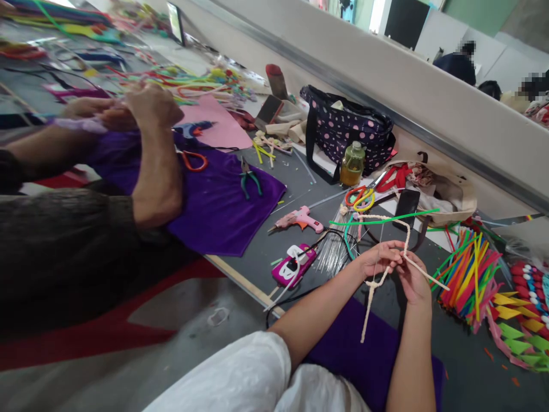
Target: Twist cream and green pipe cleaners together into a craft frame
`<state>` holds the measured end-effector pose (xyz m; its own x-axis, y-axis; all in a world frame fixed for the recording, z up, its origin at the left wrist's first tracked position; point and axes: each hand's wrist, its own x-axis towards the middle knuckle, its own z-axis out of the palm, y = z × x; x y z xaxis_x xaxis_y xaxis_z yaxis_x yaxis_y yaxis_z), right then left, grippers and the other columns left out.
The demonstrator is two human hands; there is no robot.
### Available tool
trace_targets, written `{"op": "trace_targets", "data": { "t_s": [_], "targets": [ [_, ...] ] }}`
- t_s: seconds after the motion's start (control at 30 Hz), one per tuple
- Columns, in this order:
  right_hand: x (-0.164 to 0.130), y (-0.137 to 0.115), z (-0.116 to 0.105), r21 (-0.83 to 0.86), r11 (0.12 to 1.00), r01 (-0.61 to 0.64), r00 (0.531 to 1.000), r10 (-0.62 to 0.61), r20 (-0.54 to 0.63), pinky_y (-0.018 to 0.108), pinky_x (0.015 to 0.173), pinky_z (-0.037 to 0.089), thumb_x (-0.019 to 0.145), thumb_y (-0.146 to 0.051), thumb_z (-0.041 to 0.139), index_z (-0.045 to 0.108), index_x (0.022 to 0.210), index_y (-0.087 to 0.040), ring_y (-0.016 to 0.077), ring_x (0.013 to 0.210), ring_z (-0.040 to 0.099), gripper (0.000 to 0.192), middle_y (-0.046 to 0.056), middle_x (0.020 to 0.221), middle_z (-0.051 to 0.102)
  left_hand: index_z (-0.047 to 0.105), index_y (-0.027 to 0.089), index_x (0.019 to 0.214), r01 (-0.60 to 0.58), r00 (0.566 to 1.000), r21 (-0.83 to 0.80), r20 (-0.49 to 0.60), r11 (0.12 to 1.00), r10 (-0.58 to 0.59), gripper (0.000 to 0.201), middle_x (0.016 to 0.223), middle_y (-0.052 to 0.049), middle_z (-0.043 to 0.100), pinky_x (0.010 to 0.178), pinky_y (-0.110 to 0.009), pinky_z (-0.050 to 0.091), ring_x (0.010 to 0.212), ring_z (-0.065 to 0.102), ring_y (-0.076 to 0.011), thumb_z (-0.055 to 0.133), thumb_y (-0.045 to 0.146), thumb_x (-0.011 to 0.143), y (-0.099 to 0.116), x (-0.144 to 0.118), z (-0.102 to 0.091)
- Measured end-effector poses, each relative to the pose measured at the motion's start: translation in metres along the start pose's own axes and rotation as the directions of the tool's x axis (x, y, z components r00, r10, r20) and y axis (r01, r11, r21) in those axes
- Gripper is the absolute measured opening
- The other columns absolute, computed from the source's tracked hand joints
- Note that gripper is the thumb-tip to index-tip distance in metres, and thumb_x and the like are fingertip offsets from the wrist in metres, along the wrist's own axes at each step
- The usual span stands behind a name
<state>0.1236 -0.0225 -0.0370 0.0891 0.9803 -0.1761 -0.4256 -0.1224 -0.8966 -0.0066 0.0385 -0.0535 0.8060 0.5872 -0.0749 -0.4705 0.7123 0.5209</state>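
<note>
At far left, a co-worker's 2 hands (124, 109) met over a purple cloth (214, 200) on the grey table (274, 252), pinching something pale that we could not make out. On that cloth lay green pliers (250, 178). To the right sat 2 pink glue guns (300, 220), then a spotted bag (347, 131) with a small bottle (352, 164) in front of it. Below them, our left hand (380, 258) and right hand (412, 278) came together, fingers closed on a cream cord (372, 297). It was pinched between both hands above our lap; its twisted tail hung down over a second purple cloth (360, 349), and 1 end jutted right. Farther right lay a bundle of coloured sticks (469, 274).
</note>
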Motion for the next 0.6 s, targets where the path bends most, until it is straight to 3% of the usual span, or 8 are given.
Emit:
{"op": "trace_targets", "data": {
  "t_s": [0.23, 0.6],
  "targets": [
    [-0.003, -0.001, 0.002, 0.013, 1.000, 0.015, 0.999, -0.016, 0.042, 0.025, 0.057, 0.052, 0.073, -0.029, 0.075, 0.069, 0.082, -0.019, 0.0134, 0.063, 0.062, 0.015, 0.000, 0.072, 0.065, 0.057, 0.012, 0.110, -0.002, 1.000, -0.003, 0.010, 1.000, 0.002, 0.051, 0.072, 0.000, 0.065, 0.042, -0.016, 0.044, 0.043, 0.051, -0.0042, 0.074, 0.007, 0.062, 0.001, -0.001, 0.001],
    [-0.006, -0.005, 0.010, 0.004, 0.999, 0.045, 0.998, -0.045, 0.054, 0.028, 0.055, 0.054, 0.075, -0.034, 0.073, 0.067, 0.075, -0.019, 0.0125, 0.055, 0.058, 0.016, -0.001, 0.066, 0.061, 0.057, 0.013, 0.113, -0.002, 1.000, 0.017, 0.002, 1.000, 0.002, 0.055, 0.070, 0.001, 0.064, 0.043, -0.017, 0.045, 0.047, 0.056, -0.0071, 0.076, 0.009, 0.061, 0.000, -0.001, 0.000]
  ]
}}
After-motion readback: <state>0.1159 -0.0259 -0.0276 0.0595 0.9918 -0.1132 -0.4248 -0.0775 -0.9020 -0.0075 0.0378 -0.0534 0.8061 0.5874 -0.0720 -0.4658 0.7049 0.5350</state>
